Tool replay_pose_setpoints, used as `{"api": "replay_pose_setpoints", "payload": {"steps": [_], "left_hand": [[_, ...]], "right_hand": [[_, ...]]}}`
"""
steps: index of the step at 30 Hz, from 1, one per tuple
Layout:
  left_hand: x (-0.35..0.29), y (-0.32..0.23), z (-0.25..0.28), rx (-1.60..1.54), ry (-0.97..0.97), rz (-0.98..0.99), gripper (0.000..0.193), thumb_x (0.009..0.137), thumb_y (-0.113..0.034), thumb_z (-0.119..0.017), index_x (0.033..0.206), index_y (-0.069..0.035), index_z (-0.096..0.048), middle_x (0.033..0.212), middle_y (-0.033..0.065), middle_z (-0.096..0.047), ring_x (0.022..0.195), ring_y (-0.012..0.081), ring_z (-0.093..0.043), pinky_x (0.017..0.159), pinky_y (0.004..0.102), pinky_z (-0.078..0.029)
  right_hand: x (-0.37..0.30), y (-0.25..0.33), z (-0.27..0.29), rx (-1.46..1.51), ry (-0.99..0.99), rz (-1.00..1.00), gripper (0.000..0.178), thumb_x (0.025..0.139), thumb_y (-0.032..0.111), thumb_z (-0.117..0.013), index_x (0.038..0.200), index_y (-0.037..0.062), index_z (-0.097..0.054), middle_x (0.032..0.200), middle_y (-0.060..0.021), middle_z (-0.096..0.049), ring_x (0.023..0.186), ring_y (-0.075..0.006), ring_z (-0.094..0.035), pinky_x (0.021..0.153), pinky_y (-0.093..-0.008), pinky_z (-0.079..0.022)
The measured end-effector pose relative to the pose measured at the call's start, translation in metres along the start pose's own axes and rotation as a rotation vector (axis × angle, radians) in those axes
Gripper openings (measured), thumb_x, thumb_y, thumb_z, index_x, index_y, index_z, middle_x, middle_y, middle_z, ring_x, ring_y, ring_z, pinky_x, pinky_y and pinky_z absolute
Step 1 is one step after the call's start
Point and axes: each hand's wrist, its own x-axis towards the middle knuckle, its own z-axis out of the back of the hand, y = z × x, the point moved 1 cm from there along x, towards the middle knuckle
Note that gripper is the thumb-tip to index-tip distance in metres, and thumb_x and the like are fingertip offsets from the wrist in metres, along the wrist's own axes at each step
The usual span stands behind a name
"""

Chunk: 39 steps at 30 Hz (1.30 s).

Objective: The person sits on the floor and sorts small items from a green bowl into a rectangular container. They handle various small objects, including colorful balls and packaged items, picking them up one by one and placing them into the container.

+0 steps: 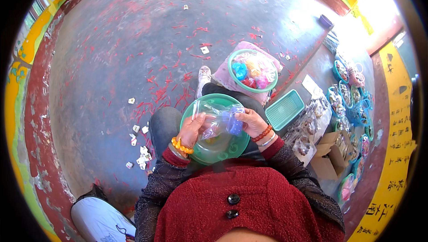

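At the far left, a white bag (100,222) lies on the floor (102,54), and white paper scraps (139,150) sit among red litter beside the person's knee. The left hand (191,129), with an orange bead bracelet at the wrist, pinches the left edge of a clear plastic bag (214,119). That bag is held over a green bowl (189,112) resting on the lap. Inside the bag, toward its right side, is a blue toy (234,124). The right hand (252,122), wearing a red bracelet and a bangle, grips the bag's right edge just beside the toy. Beyond the knees, a second green bowl (232,61) of coloured toys sits on a pink cushion (223,74). Further right lies a teal basket (285,109), then a cardboard box (327,157), and a row of filled bowls (345,95) along the edge.
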Motion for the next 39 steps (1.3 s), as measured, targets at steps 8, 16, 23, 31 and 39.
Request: {"api": "replay_pose_setpoints", "payload": {"steps": [8,16,23,31,39], "left_hand": [[0.002,-0.007,0.007,-0.031,-0.147,-0.231,0.042,0.096,-0.032,-0.045,0.117,0.004,-0.052,0.103,0.014,-0.062,0.09,0.0211,-0.062,0.063,0.0245,-0.049],[0.005,0.002,-0.004,0.155,-0.045,-0.049,0.04,0.095,-0.029,-0.049,0.124,-0.002,-0.052,0.11,0.0034,-0.059,0.085,0.0072,-0.054,0.058,0.0189,-0.046],[0.002,0.0,-0.005,0.108,-0.115,-0.068,0.031,0.097,-0.024,-0.047,0.115,-0.004,-0.06,0.103,0.0039,-0.063,0.08,0.0092,-0.06,0.065,0.021,-0.05],[0.003,0.007,-0.003,0.116,-0.105,-0.052,0.029,0.097,-0.022,-0.046,0.11,-0.002,-0.061,0.103,0.0048,-0.064,0.084,0.012,-0.061,0.069,0.0218,-0.052],[0.001,-0.003,-0.004,-0.051,-0.062,-0.09,0.031,0.097,-0.025,-0.047,0.109,-0.001,-0.061,0.104,0.0065,-0.064,0.088,0.0143,-0.062,0.073,0.0259,-0.053]], "right_hand": [[0.0,0.004,0.003,0.202,-0.019,0.123,0.033,0.085,0.015,-0.064,0.115,0.0042,-0.055,0.105,-0.0047,-0.063,0.095,-0.0149,-0.061,0.085,-0.032,-0.049],[0.007,-0.024,-0.033,0.284,0.048,0.133,0.031,0.082,0.003,-0.066,0.109,0.0066,-0.052,0.111,-0.0067,-0.058,0.103,-0.018,-0.057,0.09,-0.034,-0.047],[0.005,-0.011,-0.032,-0.005,-0.037,0.215,0.039,0.085,0.009,-0.065,0.121,0.0027,-0.051,0.109,-0.0071,-0.06,0.099,-0.0133,-0.056,0.085,-0.0269,-0.045],[0.003,-0.013,-0.031,-0.131,-0.258,0.421,0.012,0.087,0.009,-0.062,0.093,-0.0004,-0.066,0.088,-0.0034,-0.065,0.08,-0.0093,-0.058,0.076,-0.0219,-0.045],[0.002,-0.012,-0.033,-0.102,-0.262,0.439,0.01,0.088,0.009,-0.061,0.09,0.001,-0.066,0.085,-0.003,-0.065,0.08,-0.0097,-0.058,0.076,-0.0232,-0.045]]}}
